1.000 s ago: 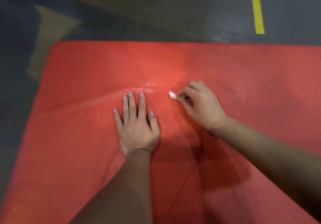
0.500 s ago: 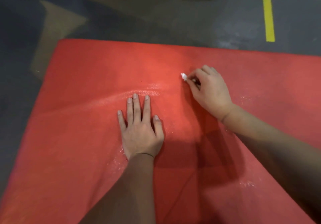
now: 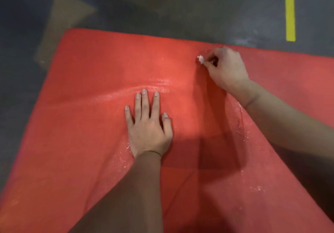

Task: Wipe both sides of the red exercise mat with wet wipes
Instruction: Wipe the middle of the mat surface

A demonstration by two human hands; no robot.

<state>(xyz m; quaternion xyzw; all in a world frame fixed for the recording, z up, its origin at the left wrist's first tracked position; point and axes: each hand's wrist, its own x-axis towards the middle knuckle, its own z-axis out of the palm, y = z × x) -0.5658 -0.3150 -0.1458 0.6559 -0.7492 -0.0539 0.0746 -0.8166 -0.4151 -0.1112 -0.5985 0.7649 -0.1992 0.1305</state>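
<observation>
Looking down on a red mat (image 3: 85, 124) spread over a dark grey floor (image 3: 162, 6), filling the middle and lower frame, with its far edge running across the upper third. At centre, seeing the left hand (image 3: 149, 133) pressed palm-down on the mat, fingers (image 3: 144, 102) straight and slightly spread, holding nothing. At upper right, close to the mat's far edge, finding the right hand (image 3: 226, 68) with fingers curled, pinching a small white balled-up wipe (image 3: 201, 59) at the fingertips; hard to tell whether touching the mat or just above it. Noting a wet sheen (image 3: 159, 86) in a curved streak just beyond the left fingertips, plus more glistening patches beside the left wrist and under the right forearm. In the top right corner, spotting yellow lines (image 3: 290, 15) marked on the floor, ending a little short of the mat's far edge. Below centre, noting dark shadow on the mat between the two forearms.
</observation>
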